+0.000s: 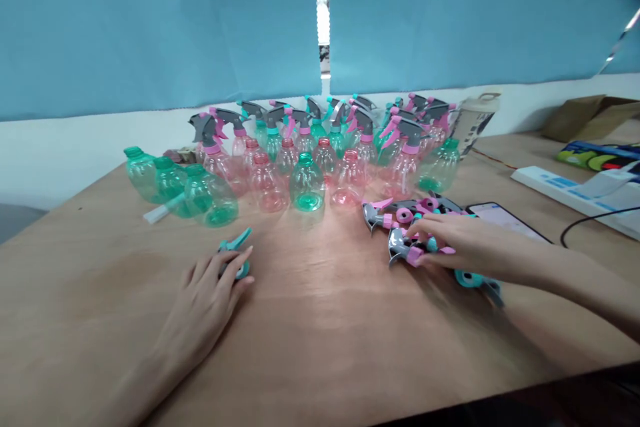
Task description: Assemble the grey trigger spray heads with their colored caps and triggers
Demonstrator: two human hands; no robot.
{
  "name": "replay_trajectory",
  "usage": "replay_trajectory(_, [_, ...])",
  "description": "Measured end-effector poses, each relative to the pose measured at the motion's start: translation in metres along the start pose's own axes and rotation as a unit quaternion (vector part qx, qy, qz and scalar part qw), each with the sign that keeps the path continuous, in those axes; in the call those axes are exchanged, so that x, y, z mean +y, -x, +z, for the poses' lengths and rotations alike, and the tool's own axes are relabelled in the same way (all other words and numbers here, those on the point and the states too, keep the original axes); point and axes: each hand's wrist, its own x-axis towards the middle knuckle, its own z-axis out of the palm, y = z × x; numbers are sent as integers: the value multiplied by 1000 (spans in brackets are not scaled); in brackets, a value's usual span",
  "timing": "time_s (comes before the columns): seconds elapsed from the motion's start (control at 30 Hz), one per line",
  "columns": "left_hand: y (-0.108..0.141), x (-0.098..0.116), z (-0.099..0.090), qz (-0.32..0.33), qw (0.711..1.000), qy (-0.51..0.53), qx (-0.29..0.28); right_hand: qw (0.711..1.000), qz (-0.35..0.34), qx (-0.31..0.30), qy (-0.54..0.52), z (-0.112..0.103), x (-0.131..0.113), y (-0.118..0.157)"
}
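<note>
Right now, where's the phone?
Head view, right side: the phone lies on the table just beyond the right hand, between the spray-head pile and the white power strip.

Shiny Plastic on Smooth Wood

The green bottles [307, 181] and pink bottles [267, 187] look like thin, see-through plastic, smooth and shiny. The spray tops [399, 241] look like hard plastic with a soft shine. The desk [320, 320] looks like smooth wood with a dull gleam. The phone [503, 219] has a flat, glassy front. The power strip [575, 197] looks like smooth white plastic. The box [575, 117] looks like dull brown cardboard. The blue sheet [150, 27] looks matt; cloth or plastic, I cannot tell.
</note>
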Motion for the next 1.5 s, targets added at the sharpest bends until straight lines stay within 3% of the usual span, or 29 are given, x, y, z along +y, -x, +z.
replay_trajectory(0.17, [-17,31,-10,18,1000,22,-10,995,0,42,92,19,-7,4])
replay_trajectory(0.33, [-53,88,-16,73,984,161,-30,986,19,97,132,39,-3,9])
replay_trajectory(0.43, [-74,124,-6,111,963,233,-72,985,22,117,127,44,-3,13])
replay_trajectory(0.57, [-98,161,14,136,934,321,-70,983,12,149,104,42,-7,19])
replay_trajectory(0.67, [-109,177,23,131,919,369,-43,986,-25,158,43,35,-12,26])
replay_trajectory(0.87, [-110,179,26,120,900,420,10,975,-6,132,-179,18,-13,24])
replay_trajectory(0.97, [-106,172,24,118,900,420,14,962,-57,68,-259,5,-10,15])
replay_trajectory(1.1, [-101,163,18,86,913,397,28,970,-94,12,-224,-19,-10,2])
replay_trajectory(1.2, [-99,159,13,88,917,386,45,985,-111,17,-132,-31,-14,-11])
replay_trajectory(1.33, [-97,156,11,100,911,396,62,988,-137,24,-66,-34,-23,-27])
replay_trajectory(1.5, [-97,155,10,98,912,395,47,972,-214,30,-93,-31,-29,-34])
